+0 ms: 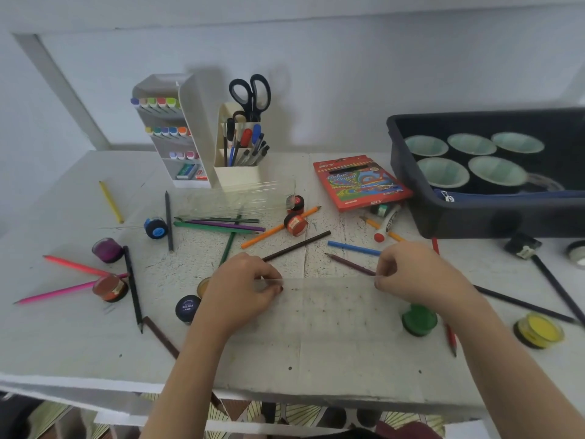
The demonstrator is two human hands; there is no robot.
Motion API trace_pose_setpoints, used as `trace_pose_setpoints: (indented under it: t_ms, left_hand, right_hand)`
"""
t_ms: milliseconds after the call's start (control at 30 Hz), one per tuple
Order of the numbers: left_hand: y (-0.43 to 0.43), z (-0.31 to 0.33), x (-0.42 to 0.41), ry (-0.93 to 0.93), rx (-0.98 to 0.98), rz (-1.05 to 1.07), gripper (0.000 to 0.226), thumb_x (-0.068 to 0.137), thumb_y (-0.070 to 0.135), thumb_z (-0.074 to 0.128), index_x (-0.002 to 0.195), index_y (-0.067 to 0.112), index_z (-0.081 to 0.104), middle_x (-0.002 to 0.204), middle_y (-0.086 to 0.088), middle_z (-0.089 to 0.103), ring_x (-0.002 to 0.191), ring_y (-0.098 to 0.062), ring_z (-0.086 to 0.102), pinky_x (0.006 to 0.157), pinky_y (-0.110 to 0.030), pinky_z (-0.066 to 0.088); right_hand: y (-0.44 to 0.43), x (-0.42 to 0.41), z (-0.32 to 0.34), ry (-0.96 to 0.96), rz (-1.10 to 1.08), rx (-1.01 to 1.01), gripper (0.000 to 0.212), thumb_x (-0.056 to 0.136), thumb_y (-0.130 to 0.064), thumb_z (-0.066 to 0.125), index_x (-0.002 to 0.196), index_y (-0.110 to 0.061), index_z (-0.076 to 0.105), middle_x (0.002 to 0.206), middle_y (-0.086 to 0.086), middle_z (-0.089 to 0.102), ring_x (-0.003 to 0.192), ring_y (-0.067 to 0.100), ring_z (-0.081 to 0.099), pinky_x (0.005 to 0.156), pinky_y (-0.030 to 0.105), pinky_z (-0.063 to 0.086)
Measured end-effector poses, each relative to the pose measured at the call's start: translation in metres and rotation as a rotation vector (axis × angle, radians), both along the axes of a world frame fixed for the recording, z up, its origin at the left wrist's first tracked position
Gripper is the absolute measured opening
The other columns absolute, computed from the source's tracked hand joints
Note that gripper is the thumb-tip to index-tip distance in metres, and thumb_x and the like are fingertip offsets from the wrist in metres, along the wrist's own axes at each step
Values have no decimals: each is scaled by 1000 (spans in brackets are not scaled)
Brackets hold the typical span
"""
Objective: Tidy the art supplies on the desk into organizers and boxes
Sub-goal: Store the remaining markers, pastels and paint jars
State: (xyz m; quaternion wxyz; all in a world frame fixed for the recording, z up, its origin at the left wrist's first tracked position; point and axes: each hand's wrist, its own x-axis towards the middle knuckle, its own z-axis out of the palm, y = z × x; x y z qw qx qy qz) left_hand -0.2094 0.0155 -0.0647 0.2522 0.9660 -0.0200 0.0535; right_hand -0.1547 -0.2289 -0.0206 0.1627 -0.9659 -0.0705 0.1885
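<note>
Pinching the top corners of a see-through plastic piece (329, 308), the left hand (243, 286) and the right hand (411, 274) each have their fingers curled tight on it, one at each side. It sits near the front edge of the desk (79, 350), in the middle. It is so clear that the speckled desk shows right through. I cannot tell if it is a lid, a sleeve or a flat box. To do this bit well, I think both hands should pull evenly and keep it flat, so it does not bend or slip. The green paint pot (419, 320) is just beside the right wrist and a dark pot (187, 308) is by the left one, so lifting straight up looks safest. Further out, a brown pencil (297, 245) lies just past the left hand. A red pencil box (361, 185) lies toward the back, a dark tray (474, 213) fills the back right corner, and a white organizer (177, 131) stands at the back edge.
</note>
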Motion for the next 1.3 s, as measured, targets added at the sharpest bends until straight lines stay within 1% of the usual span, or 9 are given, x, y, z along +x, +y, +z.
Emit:
trace_pose_setpoints:
  t_ms: [300, 400, 467, 633, 733, 867, 1000, 1133, 1300]
  left_hand:
    - [1, 3, 6, -12, 17, -42, 8, 79, 23, 70, 83, 29, 72, 69, 28, 52, 77, 6, 46, 67, -5, 28]
    - [3, 6, 3, -15, -18, -53, 10, 79, 25, 71, 89, 29, 71, 81, 23, 61, 83, 2, 50, 72, -7, 31]
    - [7, 9, -3, -37, -76, -36, 12, 80, 26, 71, 92, 30, 71, 87, 22, 64, 87, 3, 52, 75, -8, 33]
    - [29, 22, -22, -111, -204, 129, 20, 85, 15, 64, 88, 34, 69, 85, 25, 63, 86, 11, 55, 67, -3, 39]
    - [49, 27, -37, -133, -275, 244, 26, 87, 11, 60, 88, 36, 67, 89, 20, 67, 80, 2, 61, 64, -5, 43]
    - [69, 27, -63, -107, -185, 327, 22, 82, 19, 68, 99, 33, 66, 94, 19, 66, 87, 3, 58, 71, -13, 39]
    - [68, 21, -77, 29, -112, 317, 41, 72, 27, 78, 106, 37, 58, 98, 21, 57, 91, 4, 51, 71, -18, 37]
    - [63, 15, -75, 41, -116, 353, 46, 71, 20, 79, 111, 29, 59, 98, 13, 58, 90, -7, 54, 76, -26, 38]
    - [61, 16, -70, 12, -107, 400, 27, 76, 16, 74, 100, 22, 61, 90, 9, 62, 86, -11, 56, 66, -16, 36]
  right_hand:
    - [-2, 1, -6, -38, -16, -1, 12, 85, -25, 66, 76, -25, 58, 83, -7, 59, 76, 5, 53, 63, 19, 44]
    - [-4, 1, -8, -39, -9, 10, 15, 85, -33, 66, 75, -27, 55, 81, -9, 57, 74, 3, 52, 58, 18, 41]
    - [-7, 0, -7, -57, -6, 16, 16, 84, -39, 65, 77, -29, 54, 83, -11, 56, 76, 3, 52, 62, 21, 46]
    - [-12, -3, -4, -130, 24, 3, 18, 86, -46, 59, 90, -29, 53, 89, -10, 56, 80, 6, 53, 72, 26, 47]
    - [-6, -5, 3, -201, 75, 16, 22, 87, -46, 58, 101, -30, 52, 95, -10, 51, 87, 9, 50, 74, 26, 42]
    - [7, -10, 14, -246, 164, 57, 22, 86, -48, 57, 100, -34, 50, 99, -9, 48, 90, 10, 48, 74, 27, 40]
    - [6, -14, 16, -213, 180, 23, 30, 83, -51, 59, 106, -33, 50, 102, -9, 46, 94, 10, 45, 81, 29, 41]
    - [5, -17, 14, -152, 152, -37, 43, 83, -52, 59, 118, -28, 52, 113, -3, 51, 99, 13, 48, 87, 33, 46]
    - [-7, -23, 13, -137, 130, -22, 38, 85, -49, 57, 117, -30, 51, 107, -7, 47, 94, 11, 46, 84, 30, 44]
